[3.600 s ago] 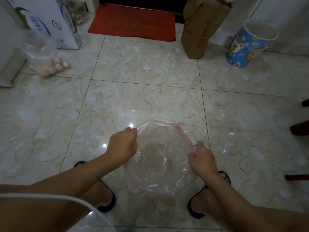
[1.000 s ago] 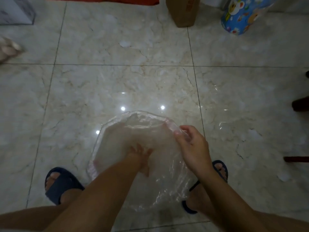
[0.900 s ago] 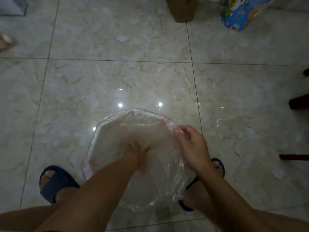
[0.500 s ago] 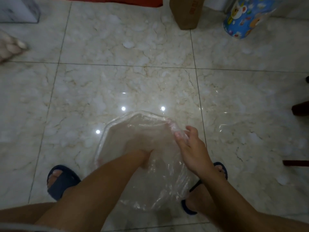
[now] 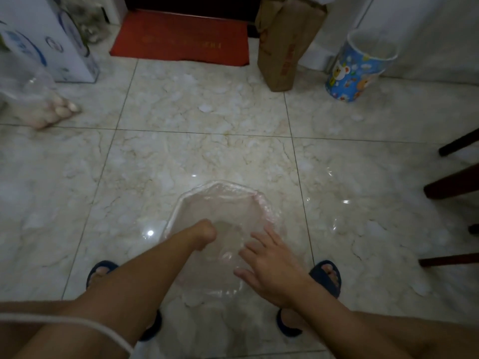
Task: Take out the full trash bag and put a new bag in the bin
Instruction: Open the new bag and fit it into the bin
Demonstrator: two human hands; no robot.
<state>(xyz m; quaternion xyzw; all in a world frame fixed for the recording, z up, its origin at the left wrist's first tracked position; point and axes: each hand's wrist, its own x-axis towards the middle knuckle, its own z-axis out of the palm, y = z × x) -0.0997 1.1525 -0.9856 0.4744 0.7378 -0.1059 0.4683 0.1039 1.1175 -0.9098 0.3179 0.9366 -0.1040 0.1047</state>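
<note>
A clear plastic trash bag (image 5: 223, 200) is held open in front of me above the tiled floor, its mouth spread wide. My left hand (image 5: 206, 233) reaches down into the bag; its fingers are bent away and hidden. My right hand (image 5: 267, 263) hovers at the bag's near right side, fingers spread, holding nothing. The bin (image 5: 360, 66), blue with cartoon animals and a white rim, stands at the far right by the wall, well away from both hands.
A brown paper bag (image 5: 282, 47) stands left of the bin, next to a red doormat (image 5: 181, 40). A white carton (image 5: 44, 40) and a clear bag of eggs (image 5: 51, 110) lie at the far left. Dark chair legs (image 5: 456, 182) stick in from the right.
My right hand has let go of the bag's rim and spread its fingers. My left hand has bent deeper into the bag. The view has tilted up, showing the bin and doormat.
</note>
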